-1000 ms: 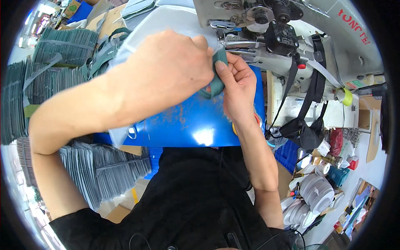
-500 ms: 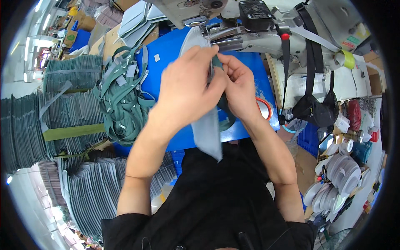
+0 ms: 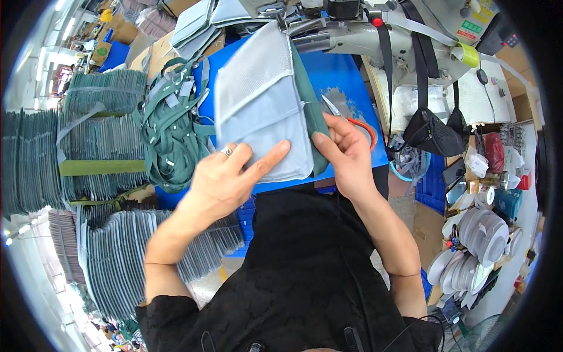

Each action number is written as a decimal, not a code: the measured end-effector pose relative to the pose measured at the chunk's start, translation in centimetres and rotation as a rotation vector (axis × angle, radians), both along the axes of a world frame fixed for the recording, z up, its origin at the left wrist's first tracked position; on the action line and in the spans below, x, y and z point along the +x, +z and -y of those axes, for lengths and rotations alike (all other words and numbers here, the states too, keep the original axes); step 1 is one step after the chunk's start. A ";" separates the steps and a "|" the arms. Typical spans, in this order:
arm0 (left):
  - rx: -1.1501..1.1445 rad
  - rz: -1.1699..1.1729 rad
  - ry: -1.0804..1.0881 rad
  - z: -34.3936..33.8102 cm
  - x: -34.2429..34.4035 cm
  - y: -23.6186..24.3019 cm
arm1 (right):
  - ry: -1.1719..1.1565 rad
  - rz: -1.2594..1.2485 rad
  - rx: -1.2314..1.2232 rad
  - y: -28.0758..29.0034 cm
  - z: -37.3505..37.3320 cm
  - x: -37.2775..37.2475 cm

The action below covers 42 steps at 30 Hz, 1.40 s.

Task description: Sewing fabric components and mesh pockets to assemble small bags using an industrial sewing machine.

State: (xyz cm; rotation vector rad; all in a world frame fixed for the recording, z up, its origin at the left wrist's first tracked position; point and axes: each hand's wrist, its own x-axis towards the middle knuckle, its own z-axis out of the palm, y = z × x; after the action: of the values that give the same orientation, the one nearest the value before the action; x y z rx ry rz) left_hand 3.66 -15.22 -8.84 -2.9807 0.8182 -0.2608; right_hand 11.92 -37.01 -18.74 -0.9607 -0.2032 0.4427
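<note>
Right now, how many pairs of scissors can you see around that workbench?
1: the orange-handled scissors lie on the blue tabletop, partly hidden by the right hand. Others may be hidden in the clutter.

bg: black mesh pouch [image 3: 428, 130], right side | yellow-green roll [image 3: 468, 56] above it | red bag [image 3: 494, 154] over teal box [image 3: 508, 200] | white reels [image 3: 484, 239] lower right | green stacks [image 3: 108, 144] left, grey stack [image 3: 132, 252] below

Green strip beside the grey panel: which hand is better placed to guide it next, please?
Probably the right hand: its thumb and fingers are at the green strip's outer edge. The left hand lies over the grey panel, apart from the strip.
</note>
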 end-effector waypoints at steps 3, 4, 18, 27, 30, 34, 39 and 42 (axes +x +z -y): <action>0.191 -0.084 -0.057 0.9 1.2 4.9 | -0.019 -0.016 -0.013 0.3 0.9 -1.3; 0.276 -0.101 -0.087 1.2 1.8 5.8 | -0.034 -0.036 0.011 0.5 0.8 -1.3; 0.462 -0.079 -0.192 -1.6 10.4 8.8 | -0.014 -0.017 0.090 1.2 -3.1 4.9; 0.492 -0.052 -0.214 -3.3 15.3 9.3 | -0.026 0.043 0.008 0.7 -5.8 9.9; 0.579 0.002 -0.218 -3.8 16.8 9.9 | -0.063 0.058 0.009 0.7 -6.8 11.1; 0.541 0.048 -0.210 -3.5 17.5 9.4 | -0.079 0.055 0.031 0.1 -7.5 11.4; 0.531 0.063 -0.163 -2.8 16.8 8.6 | -0.113 0.072 0.004 0.1 -7.7 11.5; 0.512 0.044 -0.092 -1.6 15.9 7.9 | -0.120 0.068 0.029 0.2 -7.7 11.4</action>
State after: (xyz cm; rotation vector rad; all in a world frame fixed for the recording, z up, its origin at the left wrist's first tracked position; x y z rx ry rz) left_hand 19.54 -13.66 -0.91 -2.4583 0.8629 -0.0979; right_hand 23.29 -29.30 -18.57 -0.9546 -0.2123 0.2964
